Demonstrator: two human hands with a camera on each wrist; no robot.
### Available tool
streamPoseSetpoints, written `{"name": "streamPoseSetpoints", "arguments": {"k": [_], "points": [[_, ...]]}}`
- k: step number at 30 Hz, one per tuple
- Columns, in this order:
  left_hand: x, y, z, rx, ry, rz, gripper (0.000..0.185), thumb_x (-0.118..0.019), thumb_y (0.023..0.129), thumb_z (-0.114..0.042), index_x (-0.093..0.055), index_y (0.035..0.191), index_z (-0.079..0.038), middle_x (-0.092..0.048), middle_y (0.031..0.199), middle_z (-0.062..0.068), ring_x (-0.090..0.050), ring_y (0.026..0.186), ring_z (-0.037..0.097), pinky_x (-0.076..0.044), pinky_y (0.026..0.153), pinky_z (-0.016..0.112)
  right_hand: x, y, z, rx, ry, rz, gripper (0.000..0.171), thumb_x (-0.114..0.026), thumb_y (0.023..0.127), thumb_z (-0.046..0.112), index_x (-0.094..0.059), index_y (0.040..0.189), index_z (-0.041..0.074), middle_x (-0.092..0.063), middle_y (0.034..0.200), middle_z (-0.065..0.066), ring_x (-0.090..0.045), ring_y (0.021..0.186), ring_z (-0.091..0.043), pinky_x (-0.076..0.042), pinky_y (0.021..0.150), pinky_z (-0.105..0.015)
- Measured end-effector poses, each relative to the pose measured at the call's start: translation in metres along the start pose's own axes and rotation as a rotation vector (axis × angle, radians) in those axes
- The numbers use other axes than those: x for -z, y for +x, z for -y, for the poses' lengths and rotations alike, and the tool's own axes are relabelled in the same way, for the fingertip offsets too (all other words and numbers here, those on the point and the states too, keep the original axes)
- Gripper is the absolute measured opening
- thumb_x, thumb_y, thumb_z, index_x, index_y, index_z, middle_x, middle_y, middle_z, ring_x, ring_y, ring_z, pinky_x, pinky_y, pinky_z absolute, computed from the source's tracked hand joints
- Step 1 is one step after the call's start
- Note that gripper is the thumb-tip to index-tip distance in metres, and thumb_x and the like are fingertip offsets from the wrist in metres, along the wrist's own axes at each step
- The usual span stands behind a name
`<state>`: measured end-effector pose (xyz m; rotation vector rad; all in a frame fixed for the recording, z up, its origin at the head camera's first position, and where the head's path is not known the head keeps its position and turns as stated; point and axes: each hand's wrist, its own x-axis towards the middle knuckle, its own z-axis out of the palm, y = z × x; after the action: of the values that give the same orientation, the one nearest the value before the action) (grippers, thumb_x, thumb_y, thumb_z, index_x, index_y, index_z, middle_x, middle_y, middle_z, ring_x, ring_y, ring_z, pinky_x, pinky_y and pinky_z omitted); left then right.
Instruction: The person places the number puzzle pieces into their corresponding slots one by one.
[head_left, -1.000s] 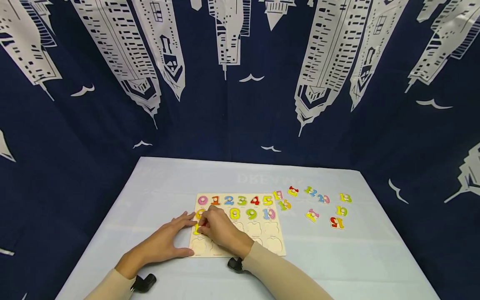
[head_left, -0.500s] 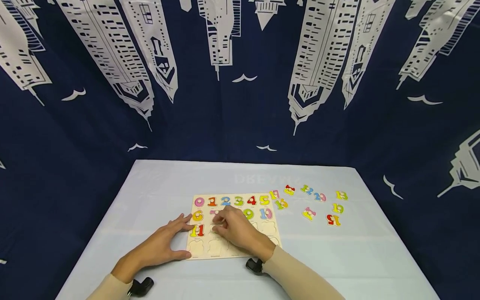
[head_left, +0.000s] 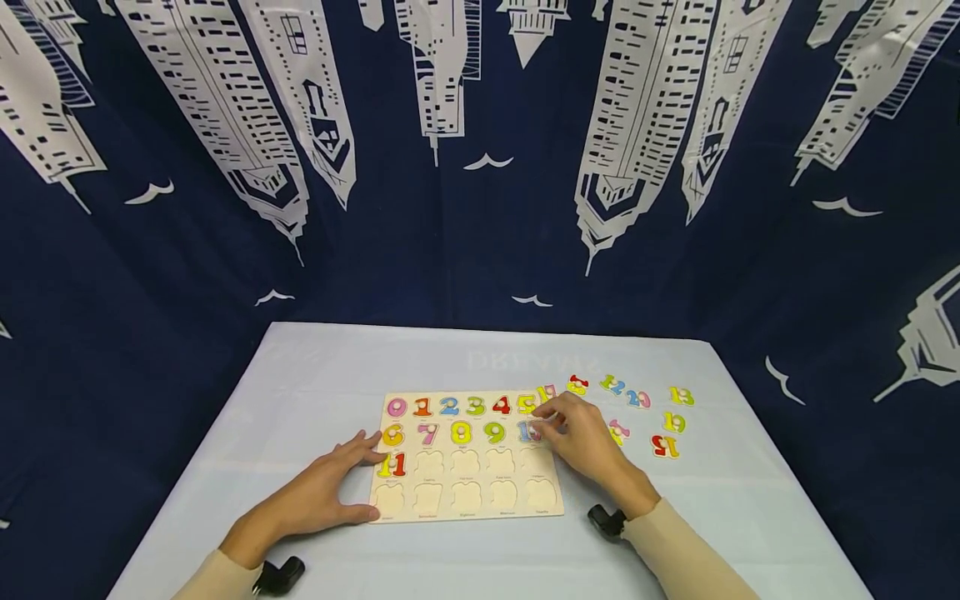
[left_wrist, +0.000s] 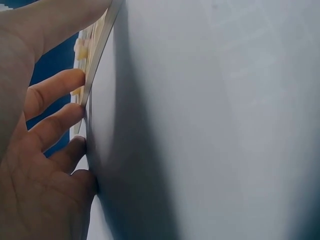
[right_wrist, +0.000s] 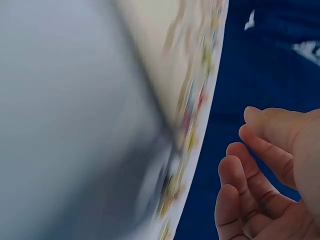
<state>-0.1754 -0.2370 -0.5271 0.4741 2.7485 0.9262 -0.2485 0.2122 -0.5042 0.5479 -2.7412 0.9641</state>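
Observation:
A wooden number puzzle board (head_left: 446,479) lies on the table, its top two rows filled with coloured number pieces from 0 to 10. The 11 piece (head_left: 392,465) sits in the first slot of the third row; the other slots in the lower two rows show bare wood. My left hand (head_left: 318,487) rests at the board's left edge, thumb and fingertips touching it. Over the board's right edge hovers my right hand (head_left: 588,437), partly covering the 10 piece (head_left: 527,431). Its fingers are loosely bent with nothing between them in the right wrist view (right_wrist: 265,175).
Loose number pieces lie right of the board, among them a red and yellow 15 (head_left: 665,447), a 13 (head_left: 681,396), a 19 (head_left: 673,422), a 12 (head_left: 612,383) and a 20 (head_left: 638,399). A dark blue patterned cloth (head_left: 450,242) hangs behind the white table (head_left: 337,358).
My right hand has let go of the 11 piece in its slot and moved right across the board to the right edge. The left hand stays at the left edge.

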Motion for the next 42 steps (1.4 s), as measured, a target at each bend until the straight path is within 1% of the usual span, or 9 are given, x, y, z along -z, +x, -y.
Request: {"name": "streamPoseSetpoints", "arguments": {"k": [6, 7, 15, 21, 24, 30, 33, 39, 42], "points": [[0.000, -0.006, 0.003, -0.011, 0.003, -0.004, 0.086, -0.105, 0.084, -0.052, -0.071, 0.157, -0.021, -0.047, 0.187, 0.004, -0.032, 0.180, 0.045, -0.030, 0.141, 0.080, 0.025, -0.008, -0.040, -0.058, -0.072, -0.049, 0.016, -0.093, 0.100, 0.011, -0.089, 0.115, 0.009, -0.084, 0.110, -0.002, -0.072, 0.090, -0.013, -0.058, 0.077, -0.028], [0.001, -0.007, 0.003, -0.013, 0.003, -0.004, 0.086, -0.105, 0.084, -0.052, -0.071, 0.157, -0.021, -0.047, 0.187, 0.004, -0.032, 0.179, 0.045, -0.030, 0.141, 0.080, 0.028, -0.009, -0.046, -0.069, -0.079, -0.054, 0.016, -0.093, 0.100, 0.011, -0.089, 0.115, 0.009, -0.084, 0.110, -0.003, -0.073, 0.091, -0.014, -0.057, 0.081, -0.030], [0.001, -0.012, 0.006, -0.032, -0.015, 0.001, 0.081, -0.103, 0.086, -0.053, -0.069, 0.156, -0.029, -0.048, 0.187, 0.005, -0.031, 0.179, 0.047, -0.029, 0.139, 0.084, 0.054, 0.003, -0.091, -0.212, -0.120, -0.076, 0.023, -0.088, 0.105, 0.014, -0.086, 0.125, 0.002, -0.079, 0.114, -0.018, -0.073, 0.090, -0.022, -0.056, 0.075, -0.030], [0.001, -0.007, 0.006, -0.044, -0.023, 0.018, 0.078, -0.103, 0.087, -0.051, -0.071, 0.156, -0.033, -0.045, 0.188, 0.006, -0.030, 0.179, 0.050, -0.028, 0.137, 0.088, 0.070, 0.020, -0.114, -0.330, -0.168, -0.045, 0.031, -0.083, 0.107, 0.016, -0.081, 0.131, -0.003, -0.081, 0.115, -0.024, -0.075, 0.103, -0.037, -0.061, 0.089, -0.048], [0.000, -0.005, 0.005, -0.042, -0.020, 0.026, 0.078, -0.103, 0.087, -0.051, -0.072, 0.156, -0.031, -0.045, 0.188, 0.008, -0.029, 0.179, 0.050, -0.028, 0.137, 0.087, 0.073, 0.026, -0.120, -0.372, -0.164, -0.001, 0.028, -0.084, 0.107, 0.015, -0.081, 0.127, -0.004, -0.084, 0.111, -0.022, -0.075, 0.104, -0.038, -0.060, 0.092, -0.051], [-0.002, -0.001, 0.004, -0.029, -0.019, 0.028, 0.077, -0.103, 0.087, -0.050, -0.073, 0.155, -0.029, -0.044, 0.189, 0.007, -0.028, 0.180, 0.049, -0.026, 0.139, 0.086, 0.072, 0.034, -0.127, -0.406, -0.162, 0.004, 0.023, -0.085, 0.105, 0.014, -0.083, 0.121, -0.003, -0.082, 0.099, -0.016, -0.071, 0.094, -0.031, -0.054, 0.082, -0.037], [-0.001, 0.001, 0.004, -0.026, -0.020, 0.031, 0.080, -0.102, 0.088, -0.050, -0.071, 0.158, -0.027, -0.043, 0.190, 0.006, -0.027, 0.181, 0.047, -0.024, 0.141, 0.084, 0.070, 0.038, -0.130, -0.412, -0.161, -0.001, 0.020, -0.084, 0.106, 0.013, -0.084, 0.118, -0.002, -0.082, 0.097, -0.014, -0.070, 0.092, -0.030, -0.051, 0.081, -0.035], [0.003, 0.002, 0.004, -0.026, -0.019, 0.035, 0.074, -0.102, 0.088, -0.048, -0.073, 0.154, -0.028, -0.043, 0.189, 0.007, -0.028, 0.180, 0.049, -0.025, 0.140, 0.085, 0.063, 0.042, -0.122, -0.388, -0.143, -0.042, 0.017, -0.082, 0.109, 0.014, -0.083, 0.116, -0.001, -0.084, 0.106, -0.019, -0.073, 0.097, -0.032, -0.055, 0.085, -0.038], [0.005, 0.000, 0.003, -0.020, -0.021, 0.039, 0.072, -0.102, 0.088, -0.048, -0.073, 0.151, -0.029, -0.043, 0.190, 0.008, -0.028, 0.180, 0.050, -0.025, 0.140, 0.085, 0.055, 0.040, -0.106, -0.337, -0.131, -0.080, 0.018, -0.081, 0.109, 0.016, -0.084, 0.117, 0.000, -0.079, 0.115, -0.024, -0.073, 0.097, -0.031, -0.057, 0.080, -0.035]]}}
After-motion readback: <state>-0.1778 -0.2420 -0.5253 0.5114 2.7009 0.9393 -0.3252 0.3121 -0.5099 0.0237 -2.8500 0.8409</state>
